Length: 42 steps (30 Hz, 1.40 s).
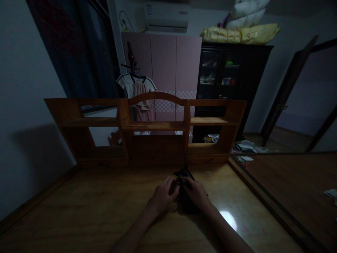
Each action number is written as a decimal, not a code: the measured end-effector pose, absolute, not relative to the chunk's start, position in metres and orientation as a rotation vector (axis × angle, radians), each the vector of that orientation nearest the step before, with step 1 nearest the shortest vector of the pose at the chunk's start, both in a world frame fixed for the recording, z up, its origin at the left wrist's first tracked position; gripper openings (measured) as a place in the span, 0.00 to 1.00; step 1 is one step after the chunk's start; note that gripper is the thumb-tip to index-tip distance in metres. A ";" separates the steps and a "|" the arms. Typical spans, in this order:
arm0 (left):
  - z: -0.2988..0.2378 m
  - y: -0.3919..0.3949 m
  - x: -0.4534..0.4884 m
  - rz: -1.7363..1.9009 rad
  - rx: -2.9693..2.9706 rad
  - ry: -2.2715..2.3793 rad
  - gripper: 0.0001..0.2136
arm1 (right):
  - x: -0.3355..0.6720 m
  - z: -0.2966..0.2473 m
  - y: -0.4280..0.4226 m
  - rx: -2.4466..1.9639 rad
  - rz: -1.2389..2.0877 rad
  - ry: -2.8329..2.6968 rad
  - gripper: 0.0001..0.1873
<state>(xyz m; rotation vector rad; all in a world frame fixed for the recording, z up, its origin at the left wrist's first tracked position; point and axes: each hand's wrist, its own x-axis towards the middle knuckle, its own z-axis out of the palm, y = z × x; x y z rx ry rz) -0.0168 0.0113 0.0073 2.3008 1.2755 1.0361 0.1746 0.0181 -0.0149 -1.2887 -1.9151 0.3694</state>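
A dark, soft-looking black item (187,203), perhaps a pouch or bag, lies on the wooden desk top (118,203); the dim light hides its exact kind. My left hand (164,194) is at its left side, fingers curled and closed near a small yellowish bit (174,176). On the upper part of the black item rests my right hand (196,191), its fingers bent and closed on the dark material. The fingertips of both hands nearly meet, and what lies between them is too dark to make out.
Behind the hands stands a wooden shelf unit (155,125) along the desk's back edge. A raised wooden edge (258,189) borders the desk on the right, with a brown surface (289,175) beyond it. The wall (31,140) closes off the left.
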 end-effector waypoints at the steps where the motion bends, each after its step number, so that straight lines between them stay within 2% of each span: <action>1: 0.007 0.012 -0.017 1.032 2.309 1.272 0.12 | 0.175 -0.015 0.018 -1.286 0.371 -1.916 0.17; 16: 0.002 0.013 -0.019 0.989 2.351 1.262 0.16 | 0.172 -0.011 0.016 -1.283 0.391 -1.943 0.16; 42: 0.004 0.011 -0.017 1.004 2.317 1.222 0.15 | 0.172 -0.004 0.010 -1.233 0.401 -1.941 0.17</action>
